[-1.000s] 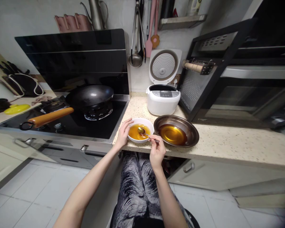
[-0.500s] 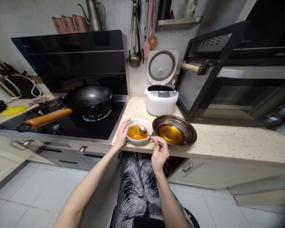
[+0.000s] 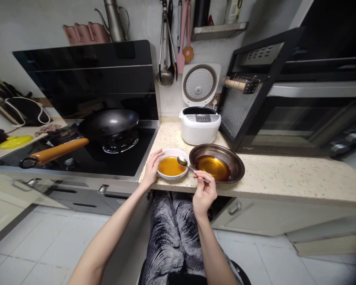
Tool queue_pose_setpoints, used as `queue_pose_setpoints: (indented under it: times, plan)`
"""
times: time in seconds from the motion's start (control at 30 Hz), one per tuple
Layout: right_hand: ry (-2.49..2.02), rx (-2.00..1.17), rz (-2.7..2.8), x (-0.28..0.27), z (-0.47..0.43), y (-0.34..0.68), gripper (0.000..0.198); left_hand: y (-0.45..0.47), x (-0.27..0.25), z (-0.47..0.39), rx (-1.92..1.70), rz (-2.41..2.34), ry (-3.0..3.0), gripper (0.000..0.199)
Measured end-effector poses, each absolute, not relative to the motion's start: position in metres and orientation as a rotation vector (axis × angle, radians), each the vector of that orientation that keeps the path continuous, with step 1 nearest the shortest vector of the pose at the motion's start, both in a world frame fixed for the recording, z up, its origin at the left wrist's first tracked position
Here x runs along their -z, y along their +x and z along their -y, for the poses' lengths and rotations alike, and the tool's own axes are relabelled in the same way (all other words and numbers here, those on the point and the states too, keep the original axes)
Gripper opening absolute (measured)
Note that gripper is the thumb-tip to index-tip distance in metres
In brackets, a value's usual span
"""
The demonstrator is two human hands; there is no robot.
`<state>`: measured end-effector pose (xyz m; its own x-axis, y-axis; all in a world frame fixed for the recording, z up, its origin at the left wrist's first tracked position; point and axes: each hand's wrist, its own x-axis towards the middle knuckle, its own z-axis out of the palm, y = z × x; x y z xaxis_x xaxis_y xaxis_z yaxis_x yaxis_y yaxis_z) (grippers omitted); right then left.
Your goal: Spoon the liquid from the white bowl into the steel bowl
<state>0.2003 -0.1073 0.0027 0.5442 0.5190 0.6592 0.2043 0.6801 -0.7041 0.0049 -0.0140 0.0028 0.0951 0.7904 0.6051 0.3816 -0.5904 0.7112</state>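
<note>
A white bowl (image 3: 173, 177) of amber liquid (image 3: 169, 166) stands near the counter's front edge. My left hand (image 3: 151, 169) steadies it from the left, fingers over the rim and side. Between the fingers and thumb of my right hand (image 3: 204, 192) is the handle of a metal spoon (image 3: 182, 161). The spoon's head hangs over the right part of the bowl, near its rim. Just right of the bowl sits a dark metal basin (image 3: 239, 169), also with amber liquid in it; my right hand is in front of its lower left edge.
Behind the bowls is a white rice cooker (image 3: 200, 132) with its lid raised. A black wok (image 3: 109, 122) with a wooden handle (image 3: 62, 150) rests on the stove at left. An oven (image 3: 299, 122) stands at the right. Utensils (image 3: 165, 77) hang on the wall.
My right hand has moved slightly right, carrying the spoon toward the bowl's right rim. The liquid's surface looks calmer. My left hand stays on the bowl.
</note>
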Motion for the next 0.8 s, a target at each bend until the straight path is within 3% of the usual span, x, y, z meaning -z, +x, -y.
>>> queue_pose_setpoints:
  times: [0.8]
  plan:
    - [-0.933, 0.138, 1.092, 0.003, 0.100, 0.236, 0.012, 0.005, -0.001, 0.013, -1.523, -1.143, 1.991, 0.042]
